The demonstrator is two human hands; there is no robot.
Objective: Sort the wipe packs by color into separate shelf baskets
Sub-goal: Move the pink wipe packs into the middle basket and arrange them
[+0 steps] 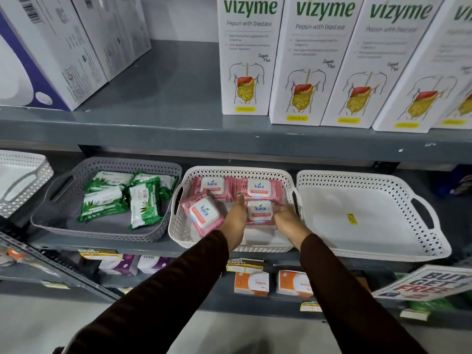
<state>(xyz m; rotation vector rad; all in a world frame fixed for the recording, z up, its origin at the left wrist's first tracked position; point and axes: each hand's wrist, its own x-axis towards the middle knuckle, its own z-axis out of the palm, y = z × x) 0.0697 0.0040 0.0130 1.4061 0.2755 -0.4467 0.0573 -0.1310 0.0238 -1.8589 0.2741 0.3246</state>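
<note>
Several pink wipe packs lie in the middle white basket (178,226). Both my hands reach into it and hold one pink pack (260,211) at the basket's front right: my left hand (236,215) grips its left side, my right hand (286,218) its right side. Another pink pack (203,214) leans tilted against the basket's left wall. Two more pink packs (260,187) lie flat at the back. Several green wipe packs (143,203) lie in the grey basket (63,195) to the left.
A white basket (370,226) with only a yellow sticker stands to the right, and part of another white basket (20,180) at the far left. Tall white boxes (247,60) line the shelf above. Small orange boxes (251,282) sit on the shelf below.
</note>
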